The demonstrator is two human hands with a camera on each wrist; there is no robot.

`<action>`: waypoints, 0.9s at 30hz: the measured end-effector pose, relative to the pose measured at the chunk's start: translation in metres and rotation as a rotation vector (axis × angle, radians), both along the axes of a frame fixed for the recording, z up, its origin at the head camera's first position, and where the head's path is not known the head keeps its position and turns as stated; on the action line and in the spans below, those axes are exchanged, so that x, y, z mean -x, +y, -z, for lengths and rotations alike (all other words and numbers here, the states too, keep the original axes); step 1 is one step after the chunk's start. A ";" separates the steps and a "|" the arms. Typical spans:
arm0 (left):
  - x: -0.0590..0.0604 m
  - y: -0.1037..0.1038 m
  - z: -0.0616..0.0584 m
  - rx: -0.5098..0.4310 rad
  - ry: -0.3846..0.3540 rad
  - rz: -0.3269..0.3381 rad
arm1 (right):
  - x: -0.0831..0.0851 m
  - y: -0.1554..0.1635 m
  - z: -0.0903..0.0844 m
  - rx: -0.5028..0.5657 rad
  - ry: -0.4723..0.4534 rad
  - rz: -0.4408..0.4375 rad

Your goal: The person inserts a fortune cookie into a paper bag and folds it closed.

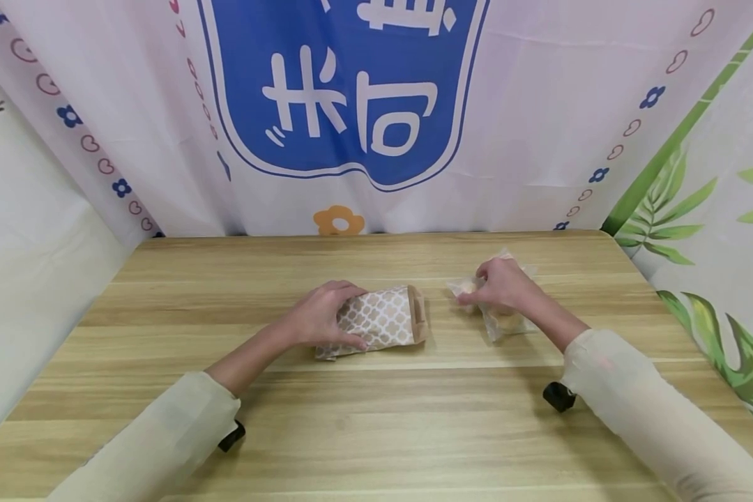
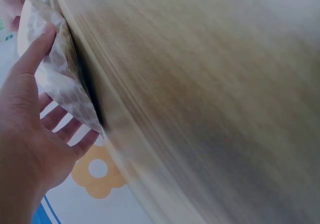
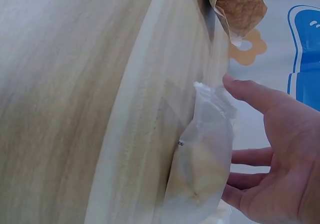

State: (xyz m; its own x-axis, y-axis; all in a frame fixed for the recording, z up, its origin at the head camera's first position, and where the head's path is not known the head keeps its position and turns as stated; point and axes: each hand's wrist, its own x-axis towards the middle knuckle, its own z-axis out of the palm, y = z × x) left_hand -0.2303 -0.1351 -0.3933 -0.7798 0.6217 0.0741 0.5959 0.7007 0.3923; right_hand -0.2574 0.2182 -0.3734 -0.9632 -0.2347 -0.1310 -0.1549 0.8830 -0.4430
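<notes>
A tan paper bag [image 1: 381, 317] with a white lattice pattern lies on its side mid-table, its open brown mouth facing right. My left hand [image 1: 318, 315] grips its left end, the thumb on the near side and the fingers on the far side. Right of the bag are frosted clear plastic packets [image 1: 502, 326] with pale, yellowish contents that I cannot identify. Over them reaches my right hand [image 1: 505, 284]. Its thumb and fingers are spread around a packet [image 3: 200, 164] in the right wrist view, the thumb standing apart from the plastic. Some fingertips are hidden behind that packet.
The wood-grain table [image 1: 364, 425] runs back to a hanging cloth [image 1: 527, 139] with a blue sign and an orange flower. Leaf-printed cloth [image 1: 728, 230] borders the right side, and a white cloth [image 1: 37, 230] the left.
</notes>
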 end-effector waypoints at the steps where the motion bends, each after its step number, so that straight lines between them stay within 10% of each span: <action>1: 0.000 0.000 -0.001 -0.002 0.000 0.001 | 0.000 0.000 0.000 -0.002 -0.011 -0.007; 11: 0.000 -0.001 0.000 0.006 0.001 0.004 | -0.001 0.000 -0.003 0.000 -0.093 -0.066; 27: 0.000 -0.002 0.000 0.004 -0.009 0.008 | -0.001 -0.001 0.005 0.018 0.033 -0.112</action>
State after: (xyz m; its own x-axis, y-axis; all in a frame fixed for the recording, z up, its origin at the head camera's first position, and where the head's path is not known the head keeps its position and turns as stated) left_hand -0.2306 -0.1371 -0.3938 -0.7755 0.6280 0.0644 0.5977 0.6976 0.3951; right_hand -0.2566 0.2170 -0.3782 -0.9347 -0.3428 -0.0941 -0.2667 0.8513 -0.4518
